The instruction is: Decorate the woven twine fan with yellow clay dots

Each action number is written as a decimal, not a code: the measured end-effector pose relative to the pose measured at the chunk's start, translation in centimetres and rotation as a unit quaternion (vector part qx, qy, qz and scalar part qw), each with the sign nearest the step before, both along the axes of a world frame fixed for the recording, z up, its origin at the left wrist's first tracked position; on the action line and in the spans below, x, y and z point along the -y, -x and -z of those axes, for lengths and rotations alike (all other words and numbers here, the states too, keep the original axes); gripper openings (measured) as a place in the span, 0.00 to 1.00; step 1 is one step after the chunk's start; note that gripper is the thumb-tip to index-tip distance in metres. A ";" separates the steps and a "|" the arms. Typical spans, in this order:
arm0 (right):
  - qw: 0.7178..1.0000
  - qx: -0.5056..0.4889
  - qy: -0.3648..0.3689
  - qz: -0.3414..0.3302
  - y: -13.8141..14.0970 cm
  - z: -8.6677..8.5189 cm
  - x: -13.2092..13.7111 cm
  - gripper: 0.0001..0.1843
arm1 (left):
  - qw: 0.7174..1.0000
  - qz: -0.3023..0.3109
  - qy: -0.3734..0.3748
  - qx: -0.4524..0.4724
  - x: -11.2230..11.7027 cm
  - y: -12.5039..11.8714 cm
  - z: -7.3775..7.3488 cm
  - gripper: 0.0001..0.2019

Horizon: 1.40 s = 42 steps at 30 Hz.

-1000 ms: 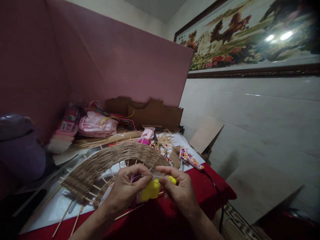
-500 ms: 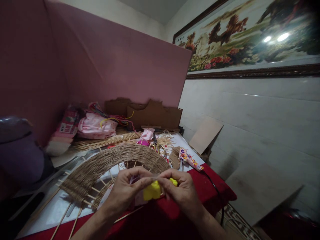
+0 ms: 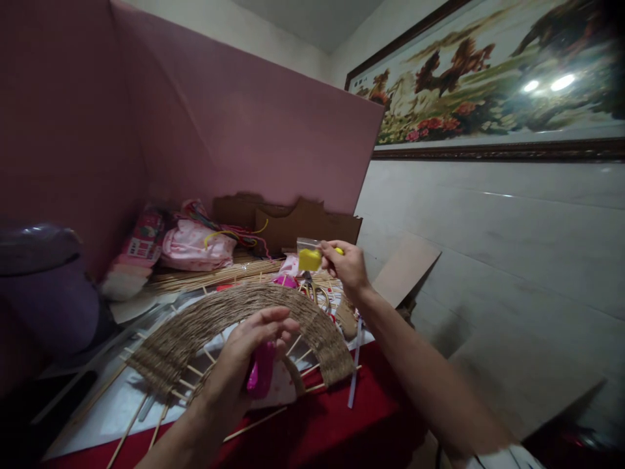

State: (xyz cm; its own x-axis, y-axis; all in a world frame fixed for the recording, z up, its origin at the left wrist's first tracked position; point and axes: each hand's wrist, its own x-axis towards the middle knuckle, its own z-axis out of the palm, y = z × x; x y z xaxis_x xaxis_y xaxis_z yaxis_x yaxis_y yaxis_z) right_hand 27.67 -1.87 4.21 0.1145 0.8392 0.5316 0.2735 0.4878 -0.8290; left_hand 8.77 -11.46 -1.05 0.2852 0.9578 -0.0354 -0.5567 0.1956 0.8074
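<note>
My right hand [image 3: 346, 266] is raised over the back of the table. It pinches a small clear zip bag [image 3: 303, 245] with a yellow soft lump [image 3: 309, 260] inside. Another bit of yellow [image 3: 338, 251] shows at its fingers. Lower down, my left hand [image 3: 261, 335] is curled round a shiny magenta packet [image 3: 261, 372], partly hidden by the palm. Behind and around the left hand lies a fan-shaped weave of brown cord [image 3: 234, 303] on thin wooden sticks. A pale spotted cloth piece [image 3: 282, 385] is below the left hand.
Scissors [image 3: 317, 293] and another magenta item [image 3: 285, 281] lie beyond the weave. Bundled sticks [image 3: 205, 279], a pink spotted bag [image 3: 198, 246] and cardboard [image 3: 307, 225] are at the back. A clear strip [image 3: 356, 365] lies right on the red cloth [image 3: 385, 384].
My hands were together at the yellow bag and have separated. The right hand has carried the bag up and away; the left stays low, with the magenta packet now showing.
</note>
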 end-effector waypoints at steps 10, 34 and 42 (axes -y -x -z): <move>0.995 0.085 0.036 0.041 -0.7 1.3 -3.0 0.23 | 0.990 0.106 -0.016 0.096 0.0 0.5 0.5 0.15; 0.965 -0.246 0.060 -0.074 -3.4 4.3 11.0 0.12 | 0.993 0.108 -0.037 -0.024 0.0 0.2 0.1 0.21; 0.984 -0.082 0.070 -0.144 -0.7 4.8 8.4 0.25 | 0.989 0.106 -0.084 -0.055 0.0 0.2 0.1 0.24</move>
